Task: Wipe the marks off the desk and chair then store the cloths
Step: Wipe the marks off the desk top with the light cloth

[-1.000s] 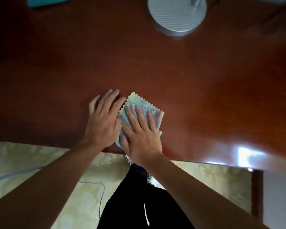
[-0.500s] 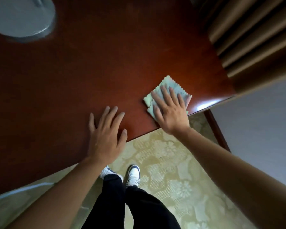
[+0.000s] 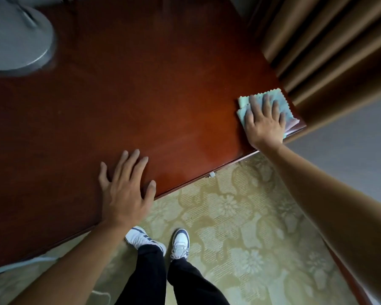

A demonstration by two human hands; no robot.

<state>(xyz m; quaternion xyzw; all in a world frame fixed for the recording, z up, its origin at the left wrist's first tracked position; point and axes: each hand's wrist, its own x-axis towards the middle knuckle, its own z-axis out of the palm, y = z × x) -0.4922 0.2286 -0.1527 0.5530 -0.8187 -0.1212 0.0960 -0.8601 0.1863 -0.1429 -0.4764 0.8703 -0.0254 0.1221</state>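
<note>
The folded cloth (image 3: 279, 104) lies under the flat, spread right hand (image 3: 264, 122) at the surface's (image 3: 163, 95) corner; the left hand (image 3: 125, 190) rests flat, well apart.

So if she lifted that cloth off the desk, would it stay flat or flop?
Probably flop: the cloth is thin and folded in soft layers under the right hand. Likely very light. It seems to slide easily on the glossy desk, so flat fingers suffice to push it.
</note>
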